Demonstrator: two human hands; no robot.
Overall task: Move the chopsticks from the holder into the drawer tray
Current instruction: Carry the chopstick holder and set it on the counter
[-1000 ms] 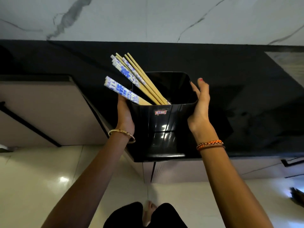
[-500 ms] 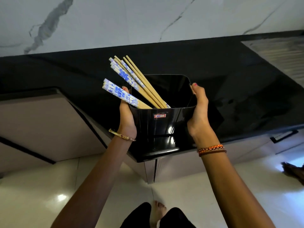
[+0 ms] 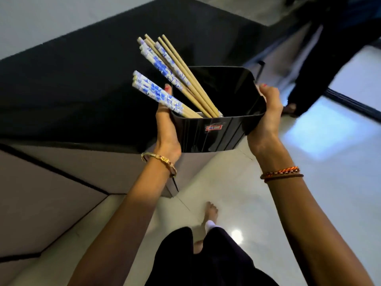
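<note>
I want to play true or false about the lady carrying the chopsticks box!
1. Both hands hold the black holder. True: left hand, right hand.
2. The chopsticks lie in a drawer. False: they stand tilted in the holder.
3. Some chopsticks have blue-and-white tops. True.
4. The holder sits on the black counter. False: it is carried in the air.
5. The left wrist is bare. False: it wears a gold bracelet.

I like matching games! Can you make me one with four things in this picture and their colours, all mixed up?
Things:
1. holder
2. chopsticks
3. bracelet on the left wrist
4. bracelet on the right wrist

Colours:
A. orange
B. black
C. gold
D. tan with blue-and-white ends

Pairs: 1-B, 2-D, 3-C, 4-A
</note>
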